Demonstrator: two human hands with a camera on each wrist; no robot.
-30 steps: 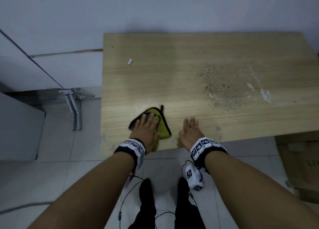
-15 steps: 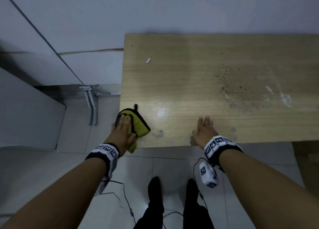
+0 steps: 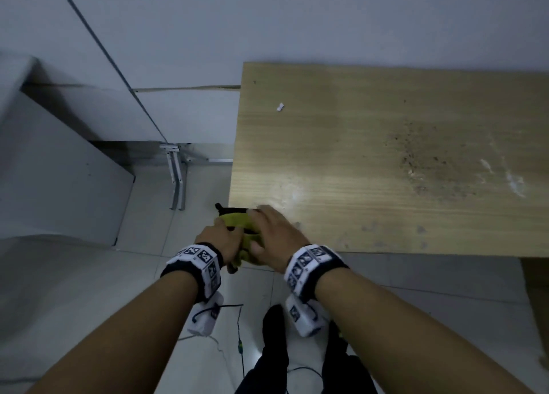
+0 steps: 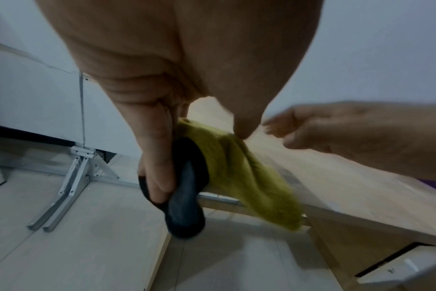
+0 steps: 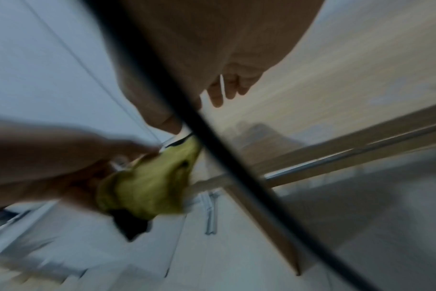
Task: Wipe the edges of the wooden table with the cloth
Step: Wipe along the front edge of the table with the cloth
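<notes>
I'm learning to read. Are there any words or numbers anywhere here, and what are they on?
No words or numbers can be read anywhere.
The left wristband and right wristband: black-and-white square patterns only, no letters.
The table, cloth and wall: nothing written on them.

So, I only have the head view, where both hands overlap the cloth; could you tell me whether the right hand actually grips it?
Observer: No; the left wrist view shows the right hand open beside the cloth, gripping nothing.
Operator: How does the left hand hold it?
Observer: The left hand pinches it, thumb on yellow, fingers on black.
Operator: Does it hang below the tabletop?
Observer: Yes, it drapes over the wooden table's edge, past a metal rail underneath.
</notes>
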